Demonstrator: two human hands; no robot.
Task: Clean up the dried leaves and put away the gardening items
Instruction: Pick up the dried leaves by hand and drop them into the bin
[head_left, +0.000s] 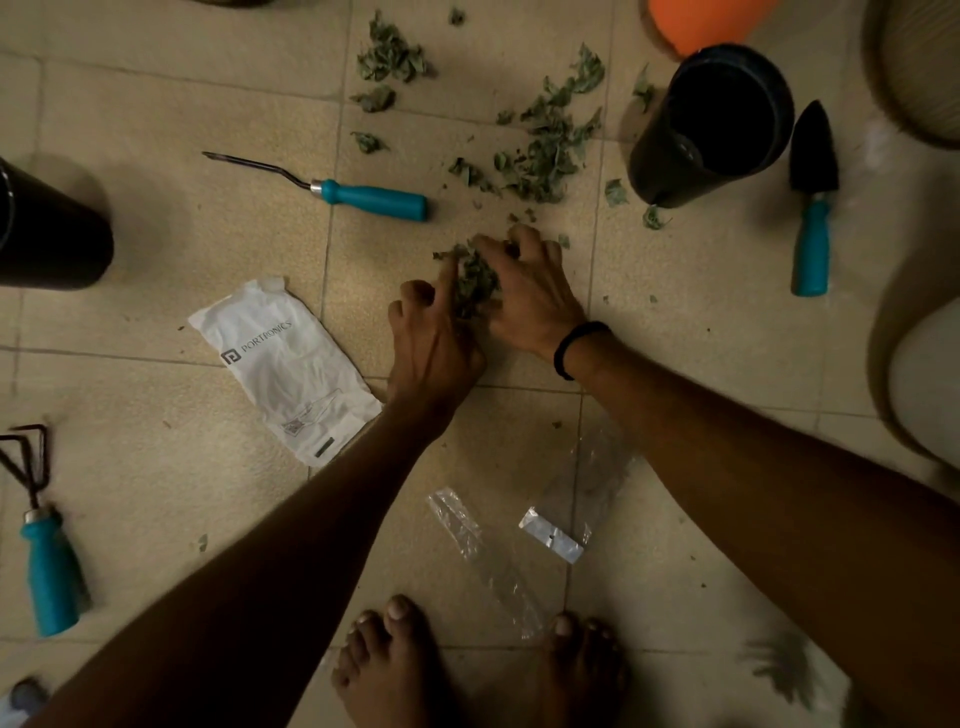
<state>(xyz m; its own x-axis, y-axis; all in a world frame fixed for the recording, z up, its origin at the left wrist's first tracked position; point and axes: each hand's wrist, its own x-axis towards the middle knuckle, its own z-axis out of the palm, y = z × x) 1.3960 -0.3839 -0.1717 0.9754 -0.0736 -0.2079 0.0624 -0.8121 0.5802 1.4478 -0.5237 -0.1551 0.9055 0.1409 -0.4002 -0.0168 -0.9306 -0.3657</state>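
hands — left hand (434, 348), right hand (530, 291) — cupped around dried leaves (475, 280).

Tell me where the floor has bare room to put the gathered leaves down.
Bare tiles lie between the white bag and the weeder, and between the right hand and the trowel. Crowded: loose leaves beside the black pot.

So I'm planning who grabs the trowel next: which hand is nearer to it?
Right. The right hand lies on the leaf pile, on the trowel's side; the left hand sits farther away, beyond the right.
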